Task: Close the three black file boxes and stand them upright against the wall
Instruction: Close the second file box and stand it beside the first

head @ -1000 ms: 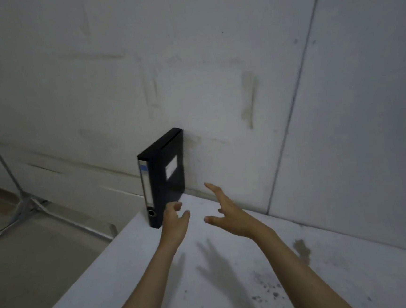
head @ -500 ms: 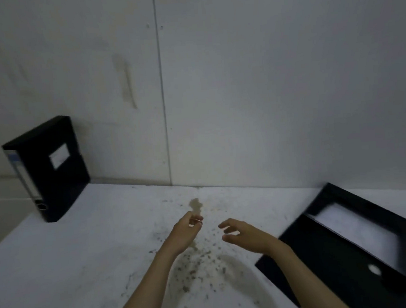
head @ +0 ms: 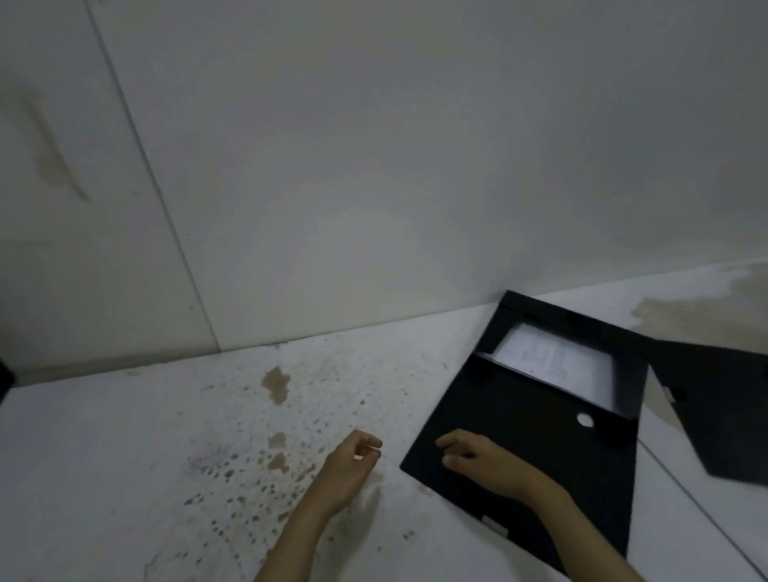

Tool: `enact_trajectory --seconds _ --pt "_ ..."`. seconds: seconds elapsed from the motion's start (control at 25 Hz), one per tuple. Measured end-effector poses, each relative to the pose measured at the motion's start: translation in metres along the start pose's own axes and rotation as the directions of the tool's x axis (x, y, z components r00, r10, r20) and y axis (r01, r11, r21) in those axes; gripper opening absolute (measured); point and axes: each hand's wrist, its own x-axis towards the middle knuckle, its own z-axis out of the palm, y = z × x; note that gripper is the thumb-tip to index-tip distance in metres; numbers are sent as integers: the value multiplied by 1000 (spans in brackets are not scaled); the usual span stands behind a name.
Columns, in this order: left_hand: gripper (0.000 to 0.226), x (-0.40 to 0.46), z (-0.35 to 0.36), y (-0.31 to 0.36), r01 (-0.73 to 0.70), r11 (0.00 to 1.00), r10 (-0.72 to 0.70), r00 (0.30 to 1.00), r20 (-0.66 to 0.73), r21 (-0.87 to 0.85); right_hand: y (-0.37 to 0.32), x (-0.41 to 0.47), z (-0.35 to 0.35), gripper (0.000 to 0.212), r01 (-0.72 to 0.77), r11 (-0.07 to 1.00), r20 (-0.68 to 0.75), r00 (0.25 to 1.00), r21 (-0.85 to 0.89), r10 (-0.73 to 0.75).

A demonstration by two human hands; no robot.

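**Two boxes lying open**

Open box [head: 525, 436] lies flat, lower right of frame; right hand [head: 480, 456] is over its flap, fingers loose, gripping nothing. Left hand [head: 349, 470] hovers empty beside it. Second box [head: 746, 417] far right, also flat.

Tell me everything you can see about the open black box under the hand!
The open black file box lies flat on the white table, with one corner near the wall. It looks like smooth, stiff plastic. Its wide lid flap, with a small round hole, is spread toward the person, and the tray behind holds white paper. The right hand rests over the flap's left part. A second black box lies at its right.
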Motion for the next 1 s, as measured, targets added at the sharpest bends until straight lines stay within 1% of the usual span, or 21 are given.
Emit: enact_trajectory --seconds 0.12,0.2,0.24,0.4,0.48,0.56,0.68,0.76,0.92,1.0 --pt "11 8 15 -1 -8 1000 7 999 54 11 26 -6 -3 36 -59 997 -110 992 51 65" --pt "14 12 29 -2 -7 999 2 994 109 46 43 -13 -5 39 -106 992 -146 983 69 115" --pt "18 15 36 -3 -4 998 -4 991 137 64 53 -15 -7 41 -133 989 -156 977 71 143" --pt "40 29 68 3 -12 994 -14 971 237 108 94 -13 -19 47 -248 969 -212 946 8 244" --pt "46 38 83 8 -25 993 -7 965 264 119 110 -8 -29 47 -288 957 -247 930 -27 273" --pt "51 50 97 10 -27 988 -14 962 272 149 123 -4 -40 47 -310 948 -251 926 -76 282" --pt "56 65 113 8 -17 953 -68 960 271 301 137 2 -56 47 -288 941 -239 940 -179 243" --pt "57 71 122 6 -6 916 -101 965 243 402 149 8 -71 51 -248 929 -219 957 -274 190" --pt "63 68 132 -4 -62 788 -71 979 191 612 166 20 -97 57 -152 895 -141 985 -420 101" --pt "76 68 141 -16 -64 747 -47 988 148 662 173 26 -110 63 -110 878 -79 993 -467 82"
